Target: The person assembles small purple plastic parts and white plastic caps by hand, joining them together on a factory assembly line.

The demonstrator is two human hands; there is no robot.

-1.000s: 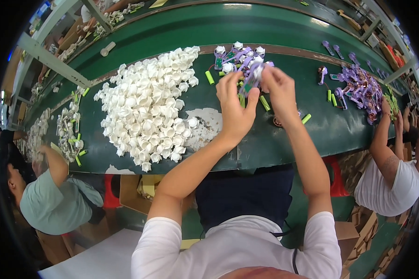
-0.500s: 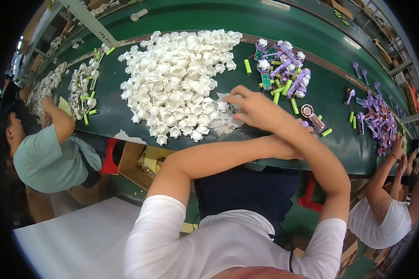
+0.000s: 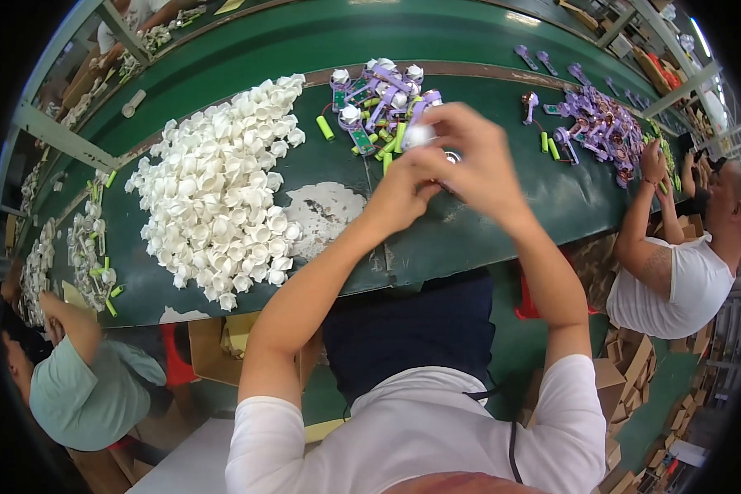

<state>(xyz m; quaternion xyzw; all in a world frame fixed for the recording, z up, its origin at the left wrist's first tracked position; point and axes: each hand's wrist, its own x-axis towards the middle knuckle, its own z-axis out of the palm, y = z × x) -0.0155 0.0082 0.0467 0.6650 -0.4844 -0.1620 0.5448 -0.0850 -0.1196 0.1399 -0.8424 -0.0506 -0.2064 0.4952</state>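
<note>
The right hand (image 3: 479, 165) is pinching a white cap (image 3: 419, 137) beside the purple parts (image 3: 382, 86); what the left hand (image 3: 402, 195) is gripping, I can't tell. The white cap's looking light, stiff, inviting a rim hold.

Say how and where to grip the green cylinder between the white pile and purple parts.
Probably pinch the green cylinder mid-length across its long sides, from above on the near side: it lies roughly far-to-near, with bare bench before it.

Right hand (image 3: 476, 156) back from white pile (image 3: 222, 185), white cap (image 3: 420, 136) now beside left hand (image 3: 402, 193).
</note>
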